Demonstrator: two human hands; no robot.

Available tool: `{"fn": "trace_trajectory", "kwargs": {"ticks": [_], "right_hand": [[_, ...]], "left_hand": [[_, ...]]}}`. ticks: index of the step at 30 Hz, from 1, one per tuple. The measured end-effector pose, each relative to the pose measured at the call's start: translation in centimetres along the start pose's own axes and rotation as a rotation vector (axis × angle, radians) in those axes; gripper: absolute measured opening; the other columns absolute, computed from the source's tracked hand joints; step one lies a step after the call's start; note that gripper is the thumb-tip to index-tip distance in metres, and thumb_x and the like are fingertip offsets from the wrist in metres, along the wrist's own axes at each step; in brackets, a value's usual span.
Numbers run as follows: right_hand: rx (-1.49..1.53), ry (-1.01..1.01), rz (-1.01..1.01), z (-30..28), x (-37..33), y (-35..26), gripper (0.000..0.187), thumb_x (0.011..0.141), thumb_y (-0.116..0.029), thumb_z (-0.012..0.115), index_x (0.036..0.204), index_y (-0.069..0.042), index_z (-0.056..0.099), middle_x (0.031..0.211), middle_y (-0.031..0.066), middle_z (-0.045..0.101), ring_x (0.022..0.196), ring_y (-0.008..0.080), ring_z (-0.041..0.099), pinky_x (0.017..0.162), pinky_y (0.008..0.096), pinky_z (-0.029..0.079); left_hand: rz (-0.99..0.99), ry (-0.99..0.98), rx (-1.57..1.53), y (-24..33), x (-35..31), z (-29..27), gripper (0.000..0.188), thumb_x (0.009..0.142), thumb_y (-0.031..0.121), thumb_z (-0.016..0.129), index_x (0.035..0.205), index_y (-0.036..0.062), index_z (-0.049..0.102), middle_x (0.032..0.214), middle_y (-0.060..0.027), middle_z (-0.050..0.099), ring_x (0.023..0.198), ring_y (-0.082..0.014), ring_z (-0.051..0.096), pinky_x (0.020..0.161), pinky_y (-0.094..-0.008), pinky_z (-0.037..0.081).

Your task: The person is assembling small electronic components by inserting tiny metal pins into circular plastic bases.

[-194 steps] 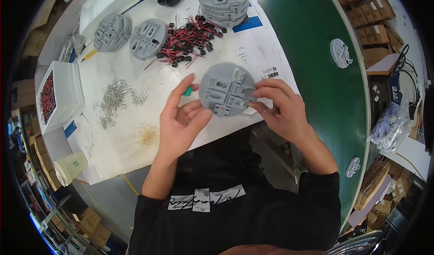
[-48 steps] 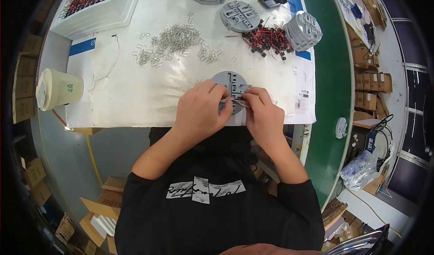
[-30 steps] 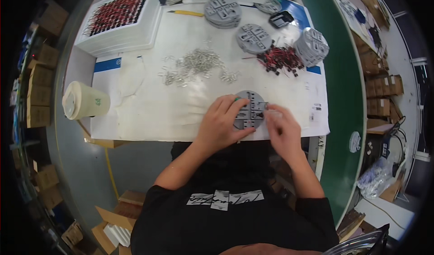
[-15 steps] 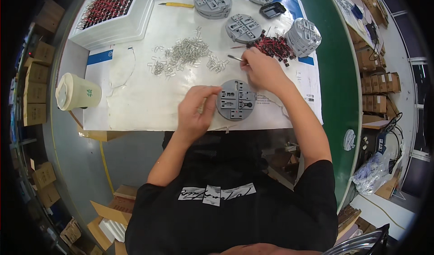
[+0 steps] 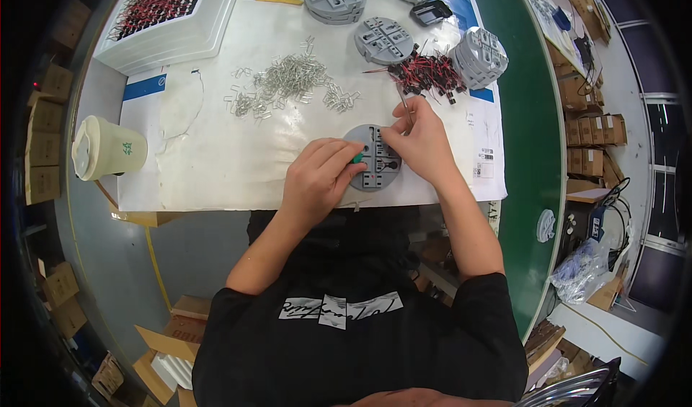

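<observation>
A round grey plastic disc [image 5: 373, 180] with slots and small fittings lies near the table's front edge. From its left side my left hand [image 5: 315, 174] reaches over it, fingers closed around a small green piece [image 5: 357, 158]. My right hand [image 5: 419, 142] is closed at the disc's upper right edge, thumb and fingertips touching or just above it. A thin metal rod-like tool [image 5: 404, 102] sticks up from between the right fingers; its lower part is hidden by the hand. A small black part [image 5: 391, 165] sits in the disc's right half.
Behind the disc lie a heap of clear bent pieces [image 5: 292, 79] and a pile of red-and-black wired parts [image 5: 427, 74]. More grey discs [image 5: 383, 41] stand around them, some stacked. A white foam box [image 5: 216, 28], yellow knife [image 5: 272, 0] and lidded cup [image 5: 112, 147] are farther left and back.
My right hand has come back from beside the wired pile to the disc, its tool now pointing upward. My left hand has moved onto the disc, and a green piece shows at its fingertips.
</observation>
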State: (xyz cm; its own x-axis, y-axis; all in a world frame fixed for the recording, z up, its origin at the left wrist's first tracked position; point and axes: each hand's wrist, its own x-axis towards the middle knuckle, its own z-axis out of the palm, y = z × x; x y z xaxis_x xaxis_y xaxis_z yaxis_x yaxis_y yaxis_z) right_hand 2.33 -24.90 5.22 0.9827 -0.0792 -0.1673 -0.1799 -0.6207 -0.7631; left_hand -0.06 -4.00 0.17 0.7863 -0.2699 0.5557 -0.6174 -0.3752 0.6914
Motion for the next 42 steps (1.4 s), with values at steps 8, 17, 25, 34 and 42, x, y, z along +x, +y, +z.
{"fn": "trace_trajectory", "kwargs": {"ticks": [8, 17, 25, 34, 42], "right_hand": [[0.123, 0.045, -0.001, 0.9, 0.3, 1.3, 0.035, 0.085, -0.007, 0.079, 0.109, -0.002, 0.054, 0.079, 0.0035, 0.065, 0.071, 0.009, 0.06, 0.062, 0.0262, 0.048], [-0.028, -0.04, 0.025, -0.4, 0.0, 0.9, 0.025, 0.085, -0.018, 0.083, 0.097, 0.0, 0.07, 0.073, 0.0045, 0.068, 0.065, 0.0121, 0.061, 0.06, 0.0286, 0.048], [0.108, -0.005, 0.018, 0.0, -0.4, 2.8, 0.026, 0.087, -0.024, 0.083, 0.091, 0.001, 0.075, 0.072, 0.0022, 0.068, 0.063, 0.0072, 0.057, 0.057, 0.0257, 0.045], [-0.316, 0.037, -0.095, 0.7, -0.4, 0.1, 0.026, 0.086, -0.027, 0.084, 0.089, -0.002, 0.076, 0.07, 0.0052, 0.067, 0.063, 0.0158, 0.062, 0.059, 0.0295, 0.049], [-0.052, 0.071, -0.395, 0.1, -1.5, 3.5, 0.019, 0.088, -0.005, 0.078, 0.106, -0.008, 0.079, 0.089, 0.0065, 0.069, 0.074, 0.0189, 0.069, 0.064, 0.0315, 0.053]], "left_hand": [[-0.017, -0.028, -0.028, -0.3, -0.2, 0.0, 0.028, 0.083, 0.011, 0.082, 0.109, 0.0043, 0.074, 0.103, -0.008, 0.074, 0.099, -0.0295, 0.069, 0.086, -0.0396, 0.057], [-0.036, -0.04, -0.059, -0.5, -0.3, -0.2, 0.028, 0.083, 0.012, 0.082, 0.109, 0.0047, 0.074, 0.104, -0.0084, 0.073, 0.1, -0.0296, 0.068, 0.086, -0.0395, 0.057], [-0.039, -0.068, -0.056, -0.6, -0.2, -0.2, 0.028, 0.083, 0.012, 0.083, 0.109, 0.0052, 0.074, 0.104, -0.0087, 0.073, 0.1, -0.0298, 0.068, 0.087, -0.0398, 0.056], [-0.033, -0.06, -0.034, -0.3, 0.0, -0.1, 0.028, 0.083, 0.011, 0.083, 0.109, 0.0056, 0.074, 0.103, -0.0086, 0.073, 0.099, -0.0298, 0.069, 0.087, -0.0403, 0.056], [-0.051, -0.077, -0.05, -0.1, 0.1, -0.1, 0.031, 0.08, 0.006, 0.086, 0.11, 0.002, 0.076, 0.103, -0.0117, 0.074, 0.098, -0.0287, 0.07, 0.086, -0.038, 0.056]]}}
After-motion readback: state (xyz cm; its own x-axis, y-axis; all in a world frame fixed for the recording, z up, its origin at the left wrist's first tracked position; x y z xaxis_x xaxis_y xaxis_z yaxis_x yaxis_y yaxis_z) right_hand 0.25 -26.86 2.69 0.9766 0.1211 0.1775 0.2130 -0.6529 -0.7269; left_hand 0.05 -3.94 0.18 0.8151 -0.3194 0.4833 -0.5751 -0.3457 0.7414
